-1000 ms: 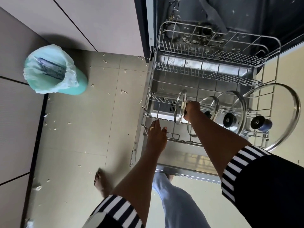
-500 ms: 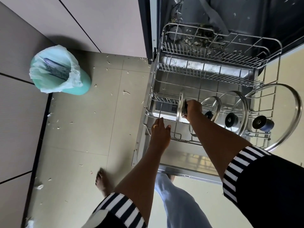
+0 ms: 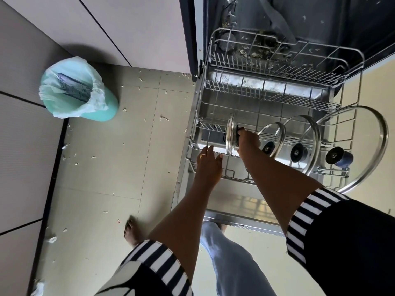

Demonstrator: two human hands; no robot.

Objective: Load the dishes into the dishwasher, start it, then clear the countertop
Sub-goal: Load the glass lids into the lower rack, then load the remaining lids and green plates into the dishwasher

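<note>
1. Our right hand (image 3: 248, 140) grips the small lid (image 3: 230, 136) by its knob and holds it on edge at the left end of the lower rack (image 3: 267, 96).
2. Our left hand (image 3: 208, 165) is open, fingers seemingly touching the rack's front rim.
3. Three larger lids (image 3: 298, 152) stand to the right.
4. A bin (image 3: 102, 107) stands well apart.

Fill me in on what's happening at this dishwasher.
A person is loading the pulled-out lower rack. The right hand grips a small glass lid by its knob, standing it on edge in the rack. The left hand touches the rack's front wires. Three larger lids stand on edge in a row beside it.
</note>
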